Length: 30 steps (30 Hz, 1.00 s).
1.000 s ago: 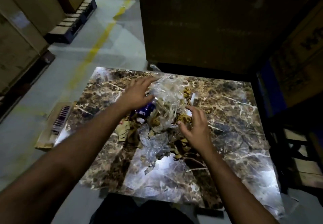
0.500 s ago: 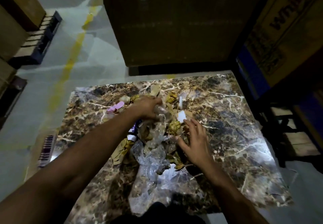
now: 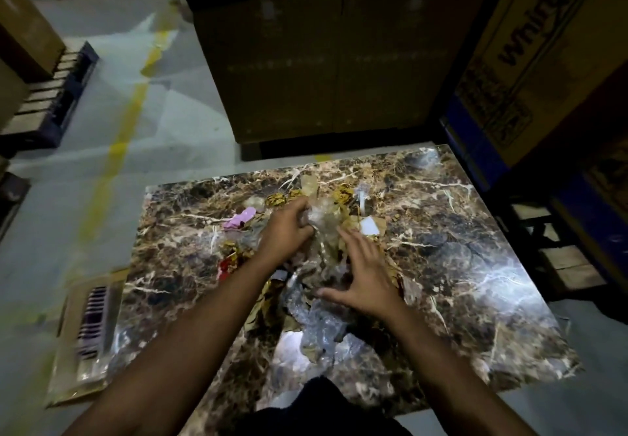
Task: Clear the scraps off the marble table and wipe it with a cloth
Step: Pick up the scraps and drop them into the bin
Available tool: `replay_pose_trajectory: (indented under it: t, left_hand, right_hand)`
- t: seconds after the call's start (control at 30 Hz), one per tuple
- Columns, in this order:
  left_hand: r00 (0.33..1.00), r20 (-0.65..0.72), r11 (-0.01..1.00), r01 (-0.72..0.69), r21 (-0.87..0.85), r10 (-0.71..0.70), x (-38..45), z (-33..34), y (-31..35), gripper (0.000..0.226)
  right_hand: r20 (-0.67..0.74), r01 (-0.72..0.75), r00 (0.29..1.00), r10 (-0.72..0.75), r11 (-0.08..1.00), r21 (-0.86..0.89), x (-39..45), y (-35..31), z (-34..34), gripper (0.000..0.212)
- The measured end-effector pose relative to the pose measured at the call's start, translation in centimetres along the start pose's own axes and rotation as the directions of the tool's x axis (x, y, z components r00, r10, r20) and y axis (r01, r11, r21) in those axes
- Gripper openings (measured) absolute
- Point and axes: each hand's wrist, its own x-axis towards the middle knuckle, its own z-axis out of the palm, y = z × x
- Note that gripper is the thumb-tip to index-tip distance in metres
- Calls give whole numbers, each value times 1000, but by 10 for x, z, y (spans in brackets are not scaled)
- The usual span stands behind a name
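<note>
Two bare forearms reach from the near edge over the brown marble table [image 3: 475,282], which is veined in white and shines under a glare patch near its front. Nearest the person lies a crumpled sheet of clear plastic wrap [image 3: 319,326], its loose end trailing toward the front edge. Just beyond it the right hand [image 3: 365,275] lies flat, fingers straight and spread, pressing down on the right side of the scraps [image 3: 326,248], a heap of plastic and brownish paper bits in the middle of the table. The left hand [image 3: 285,231] sits a little farther in and to the left, fingers curled around a bunched wad of the clear plastic at the top of the heap. Left of that hand lie a red scrap [image 3: 227,265] and a pink scrap [image 3: 239,218]; right of the heap, just past the right hand's fingertips, lies a white scrap [image 3: 368,224]. Gold-and-brown crumpled bits sit at the far side of the heap. Off the table's left edge, a flattened carton with a barcode [image 3: 91,320] lies on the grey floor [image 3: 142,150], which carries a yellow line. Large cardboard boxes [image 3: 323,61] stand beyond the far edge.
</note>
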Motion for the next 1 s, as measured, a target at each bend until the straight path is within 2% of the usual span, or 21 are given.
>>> replay_pose_trajectory:
  t: [0.07, 0.17, 0.27, 0.4, 0.53, 0.6, 0.7, 0.77, 0.87, 0.9, 0.93, 1.0]
  left_hand:
    - [998, -22, 983, 59, -172, -64, -16, -1, -4, 31]
    - [990, -35, 930, 116, -348, -136, -35, -3, -8, 38]
    - [983, -50, 871, 132, -473, -176, -49, -5, -9, 48]
    - [965, -92, 775, 137, -617, -244, -61, -3, 0, 53]
    - [945, -85, 691, 167, -704, -315, -73, 2, 13, 57]
    - [945, -76, 660, 163, -733, -317, -79, 4, 17, 54]
    - [949, -32, 613, 177, -770, -314, -88, 8, 16, 47]
    - [957, 56, 505, 200, -840, -285, -95, 10, 19, 38]
    - [942, 255, 120, 285, -951, -218, -106, 5, 23, 56]
    - [932, 298, 54, 315, -948, -206, -107, 1, 23, 63]
    - [928, 326, 35, 337, -941, -180, -108, -4, 21, 67]
    - [937, 336, 60, 342, -938, -93, -108, -17, 19, 68]
  right_hand:
    - [-6, -32, 999, 32, 999, 19, 3, -6, 21, 107]
    - [-127, -93, 985, 114, 982, 162, 4, 0, 42, 74]
    - [-247, -37, 964, 98, 970, 240, 3, 0, 42, 49]
    - [-297, 84, 953, 51, 901, 426, 7, -19, 26, 42]
    - [-199, 111, 979, 49, 692, 714, 8, -52, 12, 52]
    - [-173, 124, 985, 25, 601, 790, 7, -65, 8, 65]
    - [-139, 132, 990, -22, 492, 860, 6, -71, 7, 61]
    - [-126, 112, 992, -9, 526, 843, 7, -72, 9, 64]
    - [-183, 101, 981, 61, 645, 758, 7, -72, 13, 84]
    - [-210, 103, 975, 76, 680, 726, 7, -70, 14, 81]
    - [-232, 108, 969, 86, 695, 710, 7, -67, 15, 74]
    - [-229, 94, 967, 109, 682, 726, 5, -68, 16, 67]
